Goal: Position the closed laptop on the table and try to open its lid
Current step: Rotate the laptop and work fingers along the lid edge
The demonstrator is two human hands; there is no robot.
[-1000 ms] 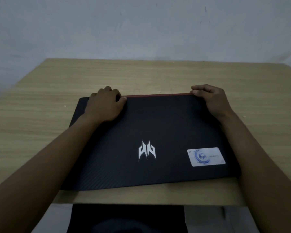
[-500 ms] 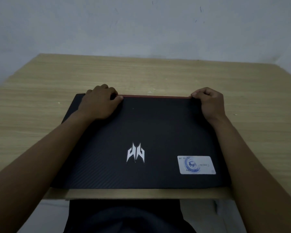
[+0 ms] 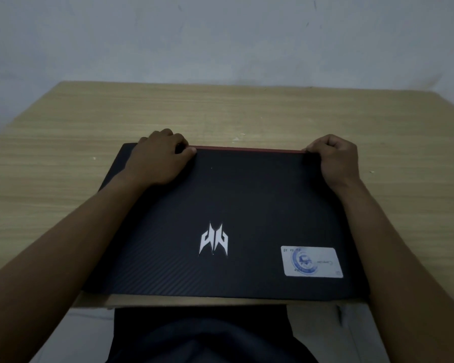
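A closed black laptop lies flat on the wooden table, its near edge along the table's front edge. Its lid carries a white logo and a pale sticker. A thin red strip runs along its far edge. My left hand curls over the far left part of the lid, fingers hooked on the far edge. My right hand grips the far right corner the same way. The fingertips are hidden behind the edge.
A bare grey wall rises behind the table. Dark clothing on my lap fills the bottom of the view, below the table's front edge. Wooden surface extends left, right and beyond the laptop.
The laptop has slid a little nearer to the table's front edge and sits squarer to it. Both hands keep their hold on the far edge; the lid stays closed.
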